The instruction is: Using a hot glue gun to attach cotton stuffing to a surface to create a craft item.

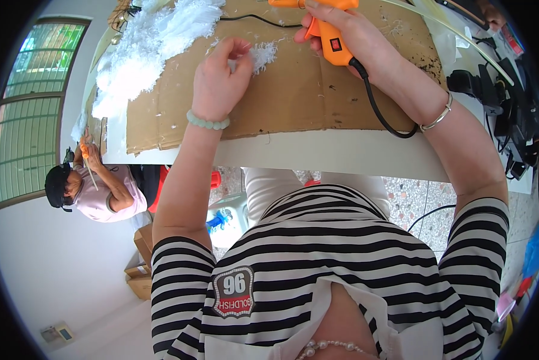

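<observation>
My right hand (365,36) grips an orange hot glue gun (336,48) with a red switch on its handle. The gun's upper body runs along the top edge of the picture, nozzle toward the left. From its handle a black cord (374,96) loops down over the table edge. My left hand (221,75) is closed in a pinch at a small tuft of white frayed fringe (263,56), just above the cardboard. Its fingertips partly hide the tuft. Beyond my left hand lies a large heap of white fluffy fringe (143,51).
A brown cardboard sheet (293,108) covers much of the white table (341,150). Black devices and cords (470,84) crowd the right side. At the far left another person (110,192) holds an orange-handled tool. A white container (230,219) stands under the table.
</observation>
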`<state>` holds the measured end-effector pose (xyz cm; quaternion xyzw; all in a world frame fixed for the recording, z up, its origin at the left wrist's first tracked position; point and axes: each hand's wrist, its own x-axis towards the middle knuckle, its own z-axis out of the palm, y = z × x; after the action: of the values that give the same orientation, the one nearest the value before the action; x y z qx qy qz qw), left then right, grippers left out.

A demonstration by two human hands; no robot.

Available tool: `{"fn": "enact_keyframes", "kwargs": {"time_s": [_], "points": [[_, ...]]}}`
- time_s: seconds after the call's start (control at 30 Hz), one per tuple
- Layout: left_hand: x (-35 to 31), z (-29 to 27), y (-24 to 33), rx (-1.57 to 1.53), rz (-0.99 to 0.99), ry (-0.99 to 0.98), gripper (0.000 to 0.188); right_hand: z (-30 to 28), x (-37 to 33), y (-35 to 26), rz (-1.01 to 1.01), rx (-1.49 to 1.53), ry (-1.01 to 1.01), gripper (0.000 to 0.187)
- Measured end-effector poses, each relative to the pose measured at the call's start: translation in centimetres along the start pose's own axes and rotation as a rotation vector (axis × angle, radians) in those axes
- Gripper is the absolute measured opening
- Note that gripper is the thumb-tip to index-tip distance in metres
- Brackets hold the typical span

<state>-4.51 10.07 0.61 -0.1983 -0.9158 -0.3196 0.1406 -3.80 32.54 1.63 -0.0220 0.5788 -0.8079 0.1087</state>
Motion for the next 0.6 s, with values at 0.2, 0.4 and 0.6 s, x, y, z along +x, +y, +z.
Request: {"fn": "enact_keyframes", "kwargs": {"time_s": [0.2, 0.4, 0.6], "points": [[1.0, 1.7, -0.4, 0.233, 0.172, 0.071, 0.014, 0.1, -0.2, -0.2, 0.012, -0.016, 0.011, 0.028], [0.5, 1.5, -0.6, 0.119, 0.054, 0.064, 0.019, -0.2, 0.1, 0.1, 0.0, -0.004, -0.006, 0.029], [0.4, 1.0, -0.4, 0.248, 0.272, 0.044, 0.021, -0.4, 0.6, 0.5, -0.042, -0.011, -0.037, 0.029]]}}
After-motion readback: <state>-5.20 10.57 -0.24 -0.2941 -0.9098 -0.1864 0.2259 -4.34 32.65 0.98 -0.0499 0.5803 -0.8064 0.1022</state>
